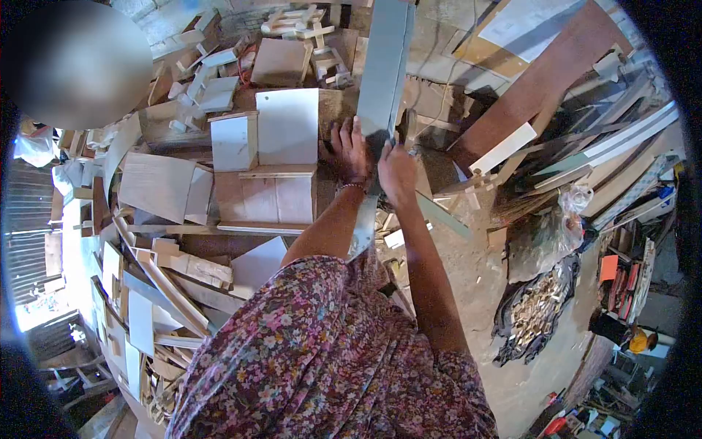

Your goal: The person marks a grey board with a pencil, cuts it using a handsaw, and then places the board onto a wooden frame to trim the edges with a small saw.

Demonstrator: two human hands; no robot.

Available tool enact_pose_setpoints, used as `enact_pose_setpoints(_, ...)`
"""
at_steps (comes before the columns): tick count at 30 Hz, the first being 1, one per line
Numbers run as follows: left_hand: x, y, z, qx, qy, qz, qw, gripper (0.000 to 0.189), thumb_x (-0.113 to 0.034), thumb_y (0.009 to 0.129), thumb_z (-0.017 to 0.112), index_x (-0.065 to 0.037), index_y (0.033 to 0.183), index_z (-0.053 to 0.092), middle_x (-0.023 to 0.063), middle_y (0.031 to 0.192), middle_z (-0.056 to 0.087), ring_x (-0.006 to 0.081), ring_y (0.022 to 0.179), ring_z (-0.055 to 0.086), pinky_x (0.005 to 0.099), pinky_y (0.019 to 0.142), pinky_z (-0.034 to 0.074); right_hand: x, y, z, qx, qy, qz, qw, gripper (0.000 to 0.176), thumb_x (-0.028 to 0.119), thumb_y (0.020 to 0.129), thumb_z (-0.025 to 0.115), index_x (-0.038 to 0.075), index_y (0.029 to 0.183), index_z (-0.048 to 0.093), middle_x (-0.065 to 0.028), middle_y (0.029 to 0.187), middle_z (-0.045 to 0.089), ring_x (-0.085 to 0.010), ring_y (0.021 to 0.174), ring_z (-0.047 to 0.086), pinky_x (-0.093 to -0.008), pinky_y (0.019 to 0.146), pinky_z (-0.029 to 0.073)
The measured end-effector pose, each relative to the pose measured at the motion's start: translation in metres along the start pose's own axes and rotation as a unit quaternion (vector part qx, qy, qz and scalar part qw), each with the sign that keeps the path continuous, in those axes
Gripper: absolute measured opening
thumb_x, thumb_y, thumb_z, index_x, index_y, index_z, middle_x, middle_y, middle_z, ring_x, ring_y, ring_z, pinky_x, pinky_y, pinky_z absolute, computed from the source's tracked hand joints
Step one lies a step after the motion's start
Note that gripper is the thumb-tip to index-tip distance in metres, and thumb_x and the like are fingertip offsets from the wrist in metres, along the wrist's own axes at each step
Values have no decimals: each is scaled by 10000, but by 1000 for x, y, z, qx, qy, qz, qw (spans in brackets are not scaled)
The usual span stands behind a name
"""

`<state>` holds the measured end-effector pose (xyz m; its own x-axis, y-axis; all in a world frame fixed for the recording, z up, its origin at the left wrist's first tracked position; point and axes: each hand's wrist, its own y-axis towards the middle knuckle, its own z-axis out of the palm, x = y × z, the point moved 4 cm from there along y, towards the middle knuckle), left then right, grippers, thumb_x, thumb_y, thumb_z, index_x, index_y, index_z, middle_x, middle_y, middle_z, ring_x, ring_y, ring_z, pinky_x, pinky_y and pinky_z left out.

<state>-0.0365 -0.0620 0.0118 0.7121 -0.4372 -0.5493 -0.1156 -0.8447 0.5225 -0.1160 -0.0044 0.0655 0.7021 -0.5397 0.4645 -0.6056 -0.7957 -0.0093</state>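
Note:
A long grey board (382, 58) runs from the top of the head view down between my hands, its lower end near my body. My left hand (349, 155) lies at the board's left edge, fingers stretched out and spread. On the right edge, my right hand (397, 174) is closed in a fist, with a small dark tip showing above it; I cannot tell what it holds. Past my right wrist, a thin pale green strip (444, 215) slants down to the right. Left of my left hand stand box-like wooden pieces with a white panel (288, 127).
Wood offcuts (172, 256) pile up on the left. A brown board (530, 84) and long strips (621, 146) lean at the right. On the floor, a black plastic sheet (504, 329) holds wood scraps. Wooden frames (296, 25) lie at the back.

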Motion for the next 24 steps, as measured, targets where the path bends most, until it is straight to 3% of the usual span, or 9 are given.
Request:
enact_pose_setpoints(1,0,-1,0,33,70,3,997,450,-181,760,446,-159,1194,330,51,1194,358,265,1135,283,546,897,137,4,8,3,2,3,0,1000,365,296,820,367,-28,746,517,-252,659,543,-387,609,545,-449,546,443)
enact_pose_setpoints(2,8,-3,12,14,2,3,1000,460,-185,763,445,-172,1202,309,30,1199,354,248,1133,296,544,892,149,7,15,3,-24,7,12,1000,363,294,819,369,-26,746,522,-246,664,546,-381,603,548,-445,538,444)
enact_pose_setpoints(4,7,-4,12,10,13,-9,1000,453,-193,762,447,-175,1197,322,29,1199,354,244,1134,296,543,891,149,5,14,6,-77,9,19,997,352,294,816,377,-13,747,534,-228,629,547,-363,581,553,-433,517,449)
enact_pose_setpoints(8,4,-2,5,13,56,14,998,433,-210,757,451,-173,1180,363,36,1204,352,238,1138,287,545,893,140,-6,-13,13,-41,-20,-16,999,354,308,817,376,-4,735,522,-222,595,540,-365,568,551,-434,505,447)
enact_pose_setpoints(13,-1,-1,0,-6,44,-4,999,423,-227,760,441,-160,1173,377,42,1206,351,253,1130,292,547,894,137,-15,-30,13,-20,-28,45,998,354,324,821,372,7,726,497,-225,600,539,-364,569,552,-436,504,446)
enact_pose_setpoints(16,-7,-1,-6,21,66,1,998,414,-230,770,421,-159,1175,369,42,1198,356,258,1127,295,549,893,137,0,1,3,-30,-13,0,999,350,324,821,372,13,731,505,-219,594,541,-362,568,554,-432,507,451)
enact_pose_setpoints(19,-3,1,-3,18,22,-5,1000,411,-230,776,406,-156,1178,359,46,1180,369,262,1124,297,553,891,135,9,20,7,-89,-25,2,996,352,318,823,363,6,747,506,-213,598,547,-359,566,556,-434,512,454)
enact_pose_setpoints(20,-2,1,-1,11,13,-2,1000,414,-228,775,408,-156,1180,355,48,1174,375,264,1123,298,556,891,132,4,17,10,-55,-8,30,998,352,314,821,363,-4,764,503,-223,622,549,-359,584,558,-431,530,456)
enact_pose_setpoints(24,-6,-1,-5,-1,-5,2,1000,419,-187,761,410,-139,1175,367,61,1168,386,279,1121,296,558,902,110,-11,-30,14,-48,-15,31,998,353,315,817,367,-10,772,497,-236,657,550,-365,608,556,-440,556,453)
